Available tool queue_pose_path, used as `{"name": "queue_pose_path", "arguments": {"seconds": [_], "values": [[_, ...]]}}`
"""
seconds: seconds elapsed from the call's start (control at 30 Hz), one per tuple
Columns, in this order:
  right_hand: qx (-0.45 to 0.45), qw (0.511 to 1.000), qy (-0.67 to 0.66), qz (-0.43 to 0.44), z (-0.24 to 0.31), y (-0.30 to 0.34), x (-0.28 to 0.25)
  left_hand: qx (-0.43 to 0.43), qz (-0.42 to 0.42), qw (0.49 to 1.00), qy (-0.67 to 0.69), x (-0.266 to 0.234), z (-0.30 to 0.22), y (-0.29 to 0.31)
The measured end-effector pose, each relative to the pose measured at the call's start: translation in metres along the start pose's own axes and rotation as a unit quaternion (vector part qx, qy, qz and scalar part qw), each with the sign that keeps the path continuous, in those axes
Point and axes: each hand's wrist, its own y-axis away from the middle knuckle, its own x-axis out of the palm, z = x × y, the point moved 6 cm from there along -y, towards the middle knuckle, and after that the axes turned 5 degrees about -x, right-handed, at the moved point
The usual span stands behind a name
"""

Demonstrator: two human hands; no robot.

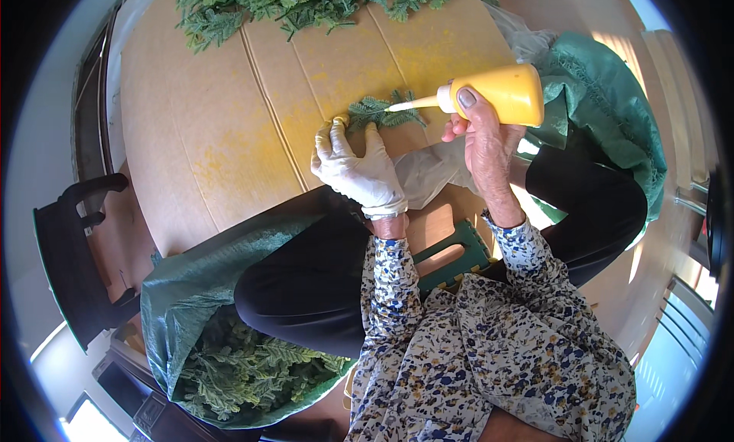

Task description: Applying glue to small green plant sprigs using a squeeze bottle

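A small green artificial fir sprig point(373, 112) lies at the near part of a cardboard sheet point(222, 113) that is smeared with yellow. My left hand point(355, 167), in a white glove with yellow-stained fingertips, pinches the sprig by its left end and lower edge. In my bare right hand point(489, 140) is a yellow squeeze bottle point(508, 94), tipped almost level. Its long pale nozzle point(413, 104) points left, and the tip touches or nearly touches the sprig's needles. Whether anything is coming out of it is too small to tell.
More fir sprigs point(306, 6) are heaped along the cardboard's far edge. By my left leg an open green sack point(199, 266) holds many sprigs point(245, 365). Another green sack point(612, 98) lies at the right. A dark chair point(69, 251) stands at the left, and a green stool point(451, 258) between my legs.
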Motion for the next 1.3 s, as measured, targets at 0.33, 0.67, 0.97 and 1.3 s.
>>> {"name": "queue_pose_path", "arguments": {"seconds": [0.33,0.67,0.97,1.3], "values": [[-0.005,0.999,-0.026,-0.035,0.006,0.002,0.0,0.012,-0.004,1.0,0.012,0.001,0.003,0.001],[0.015,1.0,0.007,-0.016,0.006,0.002,0.02,0.004,-0.004,1.0,-0.008,-0.001,-0.003,0.0],[-0.014,0.999,0.008,-0.037,0.013,0.0,0.01,0.007,-0.015,1.0,-0.007,-0.002,-0.003,0.0],[-0.006,0.999,-0.038,-0.016,0.002,0.0,-0.005,0.007,-0.013,1.0,0.007,-0.001,-0.001,0.0]]}}
